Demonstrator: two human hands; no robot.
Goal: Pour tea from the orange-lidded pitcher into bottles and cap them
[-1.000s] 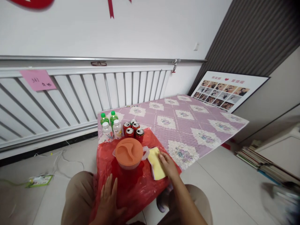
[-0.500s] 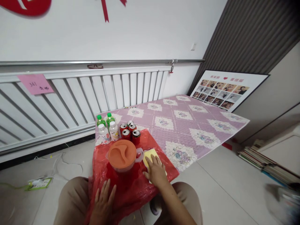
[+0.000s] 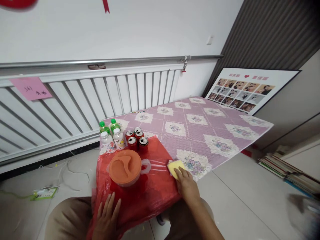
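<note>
My right hand (image 3: 187, 186) presses down on a yellow cloth (image 3: 175, 165) at the right edge of a red plastic sheet (image 3: 147, 193), where it meets the purple flowered tablecloth (image 3: 200, 130). Its fingers lie over the cloth, partly curled. My left hand (image 3: 106, 218) rests flat and open on the near edge of the red sheet, fingers apart. A clear pitcher with an orange lid (image 3: 125, 166) stands on the sheet between my hands.
Behind the pitcher stand several red cans (image 3: 136, 138) and several small bottles (image 3: 110, 135), two with green caps. A white radiator (image 3: 75, 100) lines the wall. A framed photo board (image 3: 245, 91) leans at the right. Books (image 3: 287, 170) lie on the floor.
My right hand has slid the yellow cloth rightwards from beside the pitcher to the edge of the red sheet. The left hand has stayed flat on the sheet.
</note>
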